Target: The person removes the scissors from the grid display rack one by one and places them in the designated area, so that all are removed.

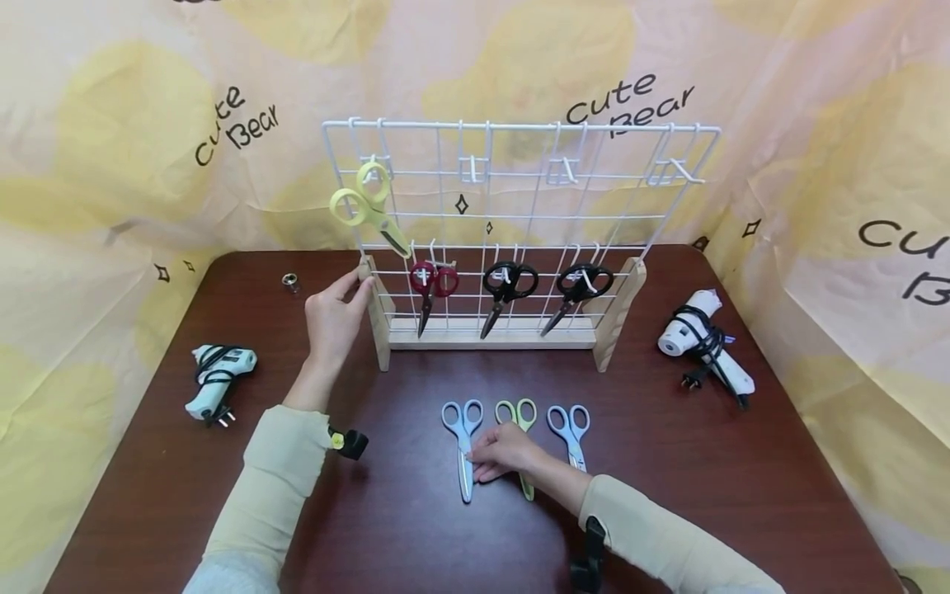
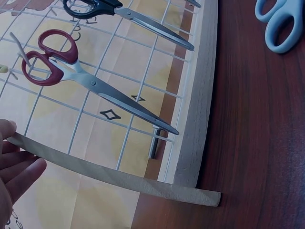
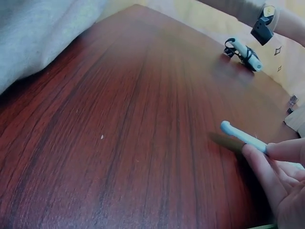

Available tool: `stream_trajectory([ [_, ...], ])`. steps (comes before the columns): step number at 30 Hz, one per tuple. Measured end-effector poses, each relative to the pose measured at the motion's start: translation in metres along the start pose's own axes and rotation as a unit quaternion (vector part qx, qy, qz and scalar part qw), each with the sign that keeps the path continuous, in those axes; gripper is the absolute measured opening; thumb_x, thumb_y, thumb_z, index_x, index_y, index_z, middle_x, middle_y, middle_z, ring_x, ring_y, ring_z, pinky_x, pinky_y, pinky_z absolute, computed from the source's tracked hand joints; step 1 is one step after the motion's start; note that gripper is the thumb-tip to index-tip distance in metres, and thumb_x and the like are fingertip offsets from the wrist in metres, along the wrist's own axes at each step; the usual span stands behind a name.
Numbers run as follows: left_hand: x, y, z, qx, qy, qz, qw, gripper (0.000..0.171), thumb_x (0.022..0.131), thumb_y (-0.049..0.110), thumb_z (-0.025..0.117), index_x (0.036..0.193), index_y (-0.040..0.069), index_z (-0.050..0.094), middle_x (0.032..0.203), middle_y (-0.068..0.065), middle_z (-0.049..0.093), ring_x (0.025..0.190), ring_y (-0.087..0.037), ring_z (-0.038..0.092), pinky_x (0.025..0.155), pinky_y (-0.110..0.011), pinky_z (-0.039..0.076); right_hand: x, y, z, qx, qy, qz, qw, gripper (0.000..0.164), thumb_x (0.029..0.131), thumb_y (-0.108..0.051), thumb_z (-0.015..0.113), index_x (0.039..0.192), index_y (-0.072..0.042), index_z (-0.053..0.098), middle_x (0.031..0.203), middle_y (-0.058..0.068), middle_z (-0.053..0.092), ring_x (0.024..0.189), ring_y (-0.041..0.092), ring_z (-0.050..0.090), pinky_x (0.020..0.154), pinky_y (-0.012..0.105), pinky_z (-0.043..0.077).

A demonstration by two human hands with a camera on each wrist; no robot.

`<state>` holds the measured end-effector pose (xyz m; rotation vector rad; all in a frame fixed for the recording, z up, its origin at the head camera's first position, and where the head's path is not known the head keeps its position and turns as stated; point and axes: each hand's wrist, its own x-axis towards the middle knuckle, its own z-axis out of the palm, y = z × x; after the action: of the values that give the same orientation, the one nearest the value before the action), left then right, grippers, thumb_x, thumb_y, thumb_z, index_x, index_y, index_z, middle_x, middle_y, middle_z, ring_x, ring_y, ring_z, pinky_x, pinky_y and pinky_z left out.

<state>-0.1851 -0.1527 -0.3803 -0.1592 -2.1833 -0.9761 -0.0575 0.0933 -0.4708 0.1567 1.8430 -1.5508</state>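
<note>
My left hand (image 1: 334, 322) pinches the upper end of the left wooden side (image 2: 119, 175) of a white wire rack (image 1: 490, 337). My right hand (image 1: 508, 452) holds light blue scissors (image 1: 462, 433) between thumb and fingers, about the blades. Their tip hangs just over its shadow in the right wrist view. Beside that hand lie green scissors (image 1: 528, 488), partly covered by it, and a second blue pair (image 1: 570, 429). Yellow scissors (image 1: 382, 221) hang tilted on the upper left hook. Red-handled scissors (image 1: 425, 289) and two black-handled pairs, one central (image 1: 505, 285) and one rightward (image 1: 577, 289), hang in the lower row.
Three upper hooks (image 1: 472, 169) carry nothing. A pale corded tool (image 1: 220, 379) lies at the left, and a white one (image 1: 701, 338) with its cord wrapped round it lies at the right. Behind my left hand stands a small metal piece (image 1: 290, 283). Patterned cloth (image 1: 505, 58) surrounds the table.
</note>
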Motion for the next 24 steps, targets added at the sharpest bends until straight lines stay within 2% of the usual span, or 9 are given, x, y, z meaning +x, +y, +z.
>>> stream_trajectory([
  [8, 0.0002, -0.0037, 0.0005, 0.002, 0.001, 0.002, 1.0, 0.026, 0.077, 0.028, 0.061, 0.092, 0.007, 0.068, 0.081, -0.008, 0.066, 0.073, -0.022, 0.062, 0.061, -0.034, 0.044, 0.0015, 0.0003, 0.0003, -0.06, 0.023, -0.032, 0.997, 0.009, 0.072, -0.002, 0.062, 0.074, 0.007, 0.058, 0.058, 0.013, 0.061, 0.047, 0.015, 0.059, 0.048, 0.029, 0.049],
  [15, 0.0011, -0.0019, 0.0001, -0.002, 0.005, 0.001, 1.0, 0.025, 0.077, 0.027, 0.061, 0.091, 0.007, 0.068, 0.081, -0.008, 0.066, 0.072, -0.023, 0.062, 0.061, -0.034, 0.044, 0.002, -0.002, -0.0015, -0.081, 0.026, -0.045, 0.995, 0.009, 0.072, 0.001, 0.061, 0.071, 0.007, 0.056, 0.054, 0.013, 0.059, 0.044, 0.015, 0.057, 0.047, 0.03, 0.048],
  [24, 0.0, -0.0017, 0.0001, 0.008, 0.003, 0.009, 0.9999, 0.024, 0.078, 0.025, 0.06, 0.092, 0.007, 0.068, 0.08, -0.009, 0.066, 0.068, -0.022, 0.062, 0.057, -0.033, 0.044, 0.0022, -0.0033, 0.0002, -0.111, 0.018, -0.043, 0.993, 0.011, 0.073, 0.0, 0.061, 0.065, 0.006, 0.056, 0.052, 0.013, 0.058, 0.044, 0.018, 0.058, 0.045, 0.03, 0.048],
])
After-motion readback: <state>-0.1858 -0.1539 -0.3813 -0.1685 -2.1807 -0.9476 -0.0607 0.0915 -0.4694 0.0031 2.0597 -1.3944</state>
